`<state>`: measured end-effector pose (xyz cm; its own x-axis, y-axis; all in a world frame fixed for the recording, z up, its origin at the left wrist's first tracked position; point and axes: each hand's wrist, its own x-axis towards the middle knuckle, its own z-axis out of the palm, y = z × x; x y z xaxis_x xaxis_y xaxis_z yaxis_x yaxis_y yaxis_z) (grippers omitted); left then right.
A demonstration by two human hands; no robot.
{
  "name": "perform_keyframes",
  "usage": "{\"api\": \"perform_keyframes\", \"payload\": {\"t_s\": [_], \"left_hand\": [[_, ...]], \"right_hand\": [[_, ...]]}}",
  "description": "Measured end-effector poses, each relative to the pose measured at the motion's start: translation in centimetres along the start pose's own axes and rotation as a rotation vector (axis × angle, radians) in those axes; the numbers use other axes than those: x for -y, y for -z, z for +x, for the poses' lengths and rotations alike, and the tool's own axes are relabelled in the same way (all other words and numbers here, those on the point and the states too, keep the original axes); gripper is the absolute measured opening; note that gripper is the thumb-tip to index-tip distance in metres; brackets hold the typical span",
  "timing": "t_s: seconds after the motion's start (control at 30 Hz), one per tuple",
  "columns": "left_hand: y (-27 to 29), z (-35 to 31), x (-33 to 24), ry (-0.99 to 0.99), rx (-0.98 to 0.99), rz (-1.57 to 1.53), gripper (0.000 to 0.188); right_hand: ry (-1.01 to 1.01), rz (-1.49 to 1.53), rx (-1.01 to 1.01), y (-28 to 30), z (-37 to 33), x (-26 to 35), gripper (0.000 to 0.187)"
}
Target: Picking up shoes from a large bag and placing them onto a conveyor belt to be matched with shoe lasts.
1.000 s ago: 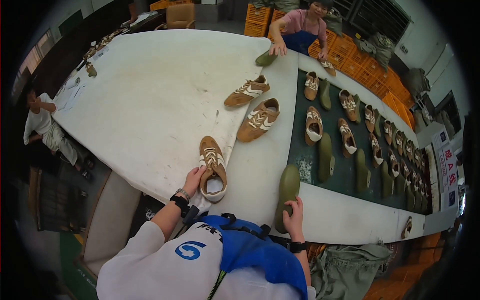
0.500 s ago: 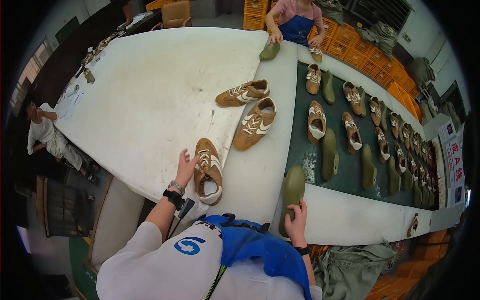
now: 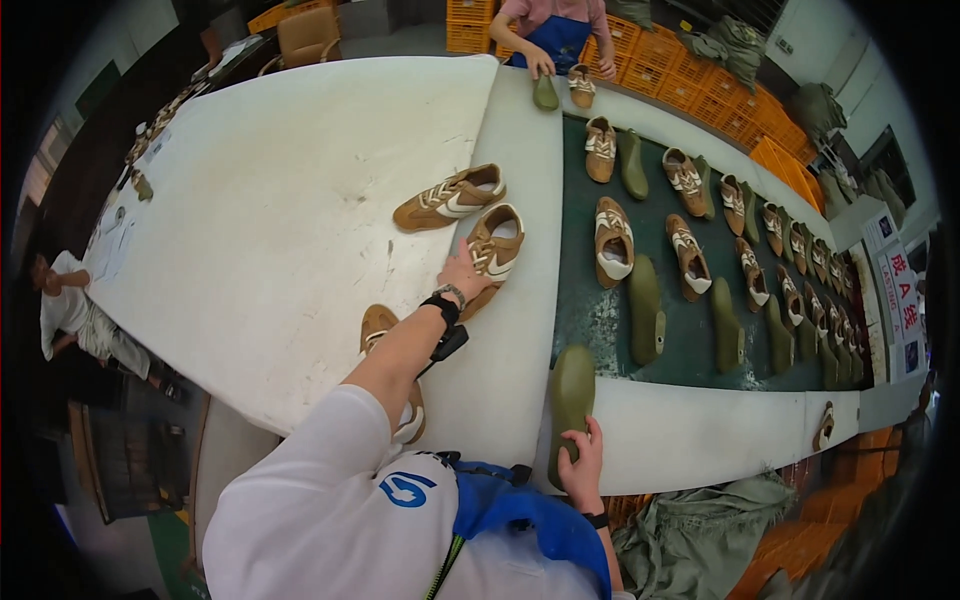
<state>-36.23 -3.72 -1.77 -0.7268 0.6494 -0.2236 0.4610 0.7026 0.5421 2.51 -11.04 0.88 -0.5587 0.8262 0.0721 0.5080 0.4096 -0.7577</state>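
Note:
My left hand (image 3: 462, 274) reaches across the white table and grips the toe end of a tan sneaker (image 3: 503, 238) with white laces and stripes. A second tan sneaker (image 3: 447, 202) lies just beyond it. Under my left forearm is a third tan sneaker (image 3: 378, 323), its middle hidden by the arm. A dark green shoe last (image 3: 573, 388) lies at the near edge of the white surface, right of my body, with the fingers of my right hand (image 3: 584, 463) around its near end.
A sunken green conveyor belt (image 3: 600, 335) on the right carries rows of tan sneakers (image 3: 613, 240) and green lasts (image 3: 645, 305). Across the table, a person in a blue apron (image 3: 555, 42) touches another last (image 3: 545, 93). Orange crates (image 3: 690, 80) stand behind. Someone sits at the left (image 3: 85, 310).
My left hand has moved away from the nearest sneaker, forward and right, onto a farther one. My right hand stays at the last. Across the table, the co-worker's last and sneaker have shifted.

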Motion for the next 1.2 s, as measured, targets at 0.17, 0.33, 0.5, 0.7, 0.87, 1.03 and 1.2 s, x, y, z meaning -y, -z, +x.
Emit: {"api": "perform_keyframes", "payload": {"t_s": [0.17, 0.33, 0.5, 0.7, 0.87, 1.03, 1.2], "left_hand": [[4.7, 5.9, 2.8, -0.588, 0.072, 0.215, 0.055], [10.0, 11.0, 1.6, -0.549, -0.074, 0.627, 0.06], [7.1, 15.3, 8.6, -0.323, 0.146, 0.398, 0.098], [6.2, 11.1, 7.5, -0.47, 0.085, 0.154, 0.075], [4.7, 5.6, 8.8, -0.632, 0.12, 0.054, 0.067], [6.9, -7.2, 1.8, -0.557, 0.396, -0.322, 0.051], [7.0, -14.8, -3.5, -0.547, 0.58, -0.479, 0.054]], "right_hand": [[-0.02, 0.006, 0.006, -0.1, 0.0, 0.6, 0.026], [-0.039, -0.058, -0.044, 0.4, -0.4, 0.7, 0.026], [0.007, -0.014, -0.049, 0.0, 0.1, -0.2, 0.029], [0.008, -0.025, -0.117, -0.4, -0.3, -0.9, 0.034], [-0.028, 0.053, -0.184, -1.2, -0.3, -1.2, 0.035], [-0.226, 0.121, -0.466, 2.9, -6.8, -9.5, 0.041], [-0.975, -0.838, -0.416, 11.0, -20.6, -17.8, 0.039]]}}
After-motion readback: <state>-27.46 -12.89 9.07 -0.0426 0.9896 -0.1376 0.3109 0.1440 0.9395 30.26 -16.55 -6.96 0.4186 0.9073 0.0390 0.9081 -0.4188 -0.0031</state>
